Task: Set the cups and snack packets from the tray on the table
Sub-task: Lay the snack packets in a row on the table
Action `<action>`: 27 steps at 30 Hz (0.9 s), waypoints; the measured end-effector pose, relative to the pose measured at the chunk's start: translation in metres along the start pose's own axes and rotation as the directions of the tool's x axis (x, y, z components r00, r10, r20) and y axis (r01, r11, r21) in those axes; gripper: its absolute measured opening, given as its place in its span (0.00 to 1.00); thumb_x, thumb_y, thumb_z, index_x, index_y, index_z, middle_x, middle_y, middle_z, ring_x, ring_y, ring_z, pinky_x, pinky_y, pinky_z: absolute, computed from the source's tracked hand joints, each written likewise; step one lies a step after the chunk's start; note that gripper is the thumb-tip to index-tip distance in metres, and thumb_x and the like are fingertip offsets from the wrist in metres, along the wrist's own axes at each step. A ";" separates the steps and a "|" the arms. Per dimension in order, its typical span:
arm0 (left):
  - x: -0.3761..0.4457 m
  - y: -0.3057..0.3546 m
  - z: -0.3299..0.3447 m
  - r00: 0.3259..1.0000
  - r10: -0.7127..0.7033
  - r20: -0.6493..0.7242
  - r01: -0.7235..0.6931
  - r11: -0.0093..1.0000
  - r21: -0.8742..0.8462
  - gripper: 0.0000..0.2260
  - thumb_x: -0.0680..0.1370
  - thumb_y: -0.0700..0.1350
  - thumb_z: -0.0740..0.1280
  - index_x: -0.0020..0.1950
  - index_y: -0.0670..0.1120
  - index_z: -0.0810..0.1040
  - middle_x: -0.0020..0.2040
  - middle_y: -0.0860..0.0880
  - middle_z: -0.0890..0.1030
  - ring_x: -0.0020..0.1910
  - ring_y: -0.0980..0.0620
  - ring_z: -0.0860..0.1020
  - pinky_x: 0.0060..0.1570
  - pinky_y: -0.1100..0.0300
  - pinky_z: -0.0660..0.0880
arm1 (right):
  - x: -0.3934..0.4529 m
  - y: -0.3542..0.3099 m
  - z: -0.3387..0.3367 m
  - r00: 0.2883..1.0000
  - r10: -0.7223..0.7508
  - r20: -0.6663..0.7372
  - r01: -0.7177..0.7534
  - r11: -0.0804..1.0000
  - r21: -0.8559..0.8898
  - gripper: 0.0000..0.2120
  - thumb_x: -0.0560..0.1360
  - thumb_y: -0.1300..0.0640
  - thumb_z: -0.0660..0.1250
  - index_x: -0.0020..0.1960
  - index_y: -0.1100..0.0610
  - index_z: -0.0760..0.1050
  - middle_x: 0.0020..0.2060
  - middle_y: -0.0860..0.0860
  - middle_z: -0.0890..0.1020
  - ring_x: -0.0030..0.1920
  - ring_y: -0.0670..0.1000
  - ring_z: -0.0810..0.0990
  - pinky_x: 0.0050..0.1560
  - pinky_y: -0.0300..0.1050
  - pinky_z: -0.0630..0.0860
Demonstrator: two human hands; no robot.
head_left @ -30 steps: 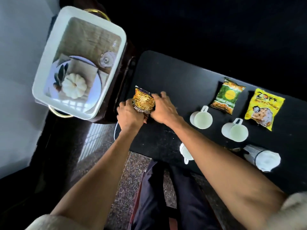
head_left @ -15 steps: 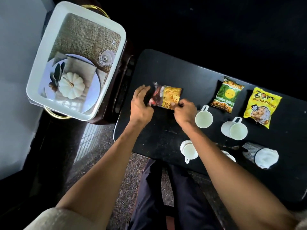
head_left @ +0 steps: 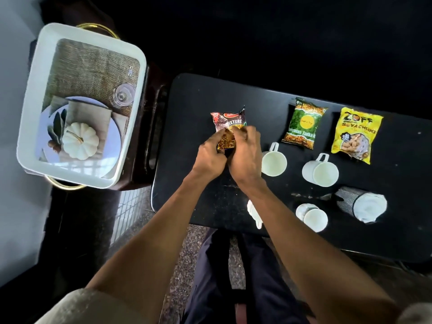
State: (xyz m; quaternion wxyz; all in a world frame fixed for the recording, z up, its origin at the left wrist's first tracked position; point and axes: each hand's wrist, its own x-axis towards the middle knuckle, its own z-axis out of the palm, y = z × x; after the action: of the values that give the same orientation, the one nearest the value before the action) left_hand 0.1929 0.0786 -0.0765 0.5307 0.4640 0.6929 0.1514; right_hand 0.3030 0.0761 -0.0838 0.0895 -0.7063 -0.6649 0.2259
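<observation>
A red and yellow mixture packet (head_left: pixel 230 123) lies on the black table (head_left: pixel 187 108), left of the middle. My left hand (head_left: pixel 211 155) and my right hand (head_left: pixel 245 155) both pinch its near end, side by side. To the right lie a green packet (head_left: pixel 302 123) and a yellow soya packet (head_left: pixel 355 134). Two white cups (head_left: pixel 273 162) (head_left: pixel 321 174) stand in front of those packets. Two more white cups (head_left: pixel 313 217) (head_left: pixel 253 210) sit near the table's front edge, the left one partly hidden by my right arm.
A white tray (head_left: pixel 35 94) with a printed plate-and-pumpkin picture rests on a dark stand at the left. A mesh holder with white tissue (head_left: pixel 361 204) lies at the front right. My legs are under the table's front edge.
The mixture packet was turned from lying sideways to pointing away from me. Both hands came together at its near end; the left hand had been off it half a second ago.
</observation>
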 end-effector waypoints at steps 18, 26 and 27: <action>0.019 0.026 0.018 0.955 0.241 -0.174 -0.159 0.908 0.389 0.28 0.73 0.31 0.61 0.73 0.44 0.71 0.75 0.43 0.70 0.72 0.42 0.69 0.66 0.49 0.74 | 0.037 0.024 -0.009 0.982 -0.033 0.185 0.042 0.998 -0.048 0.32 0.76 0.55 0.70 0.77 0.56 0.63 0.69 0.58 0.65 0.64 0.59 0.69 0.60 0.53 0.76; 0.023 0.014 0.039 0.969 0.246 0.023 -0.229 0.859 0.458 0.34 0.77 0.34 0.63 0.81 0.48 0.56 0.82 0.43 0.42 0.81 0.40 0.45 0.75 0.50 0.59 | 0.055 0.057 -0.051 0.996 0.074 0.047 -0.080 0.988 0.131 0.31 0.69 0.70 0.73 0.71 0.57 0.74 0.68 0.55 0.73 0.67 0.56 0.72 0.68 0.49 0.74; 0.025 0.016 0.041 0.964 0.264 0.003 -0.234 0.848 0.475 0.34 0.76 0.34 0.63 0.81 0.48 0.56 0.82 0.43 0.41 0.81 0.40 0.44 0.74 0.51 0.59 | 0.057 0.067 -0.059 0.992 0.123 -0.022 -0.120 0.987 0.111 0.31 0.68 0.69 0.74 0.70 0.57 0.75 0.67 0.56 0.75 0.67 0.56 0.73 0.68 0.49 0.73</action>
State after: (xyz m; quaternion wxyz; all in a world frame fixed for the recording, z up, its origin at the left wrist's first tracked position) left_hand 0.2361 0.0955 -0.0955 0.3560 0.6599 0.6589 0.0605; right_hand 0.3902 0.1356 -0.0715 0.1240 -0.7428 -0.6058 0.2568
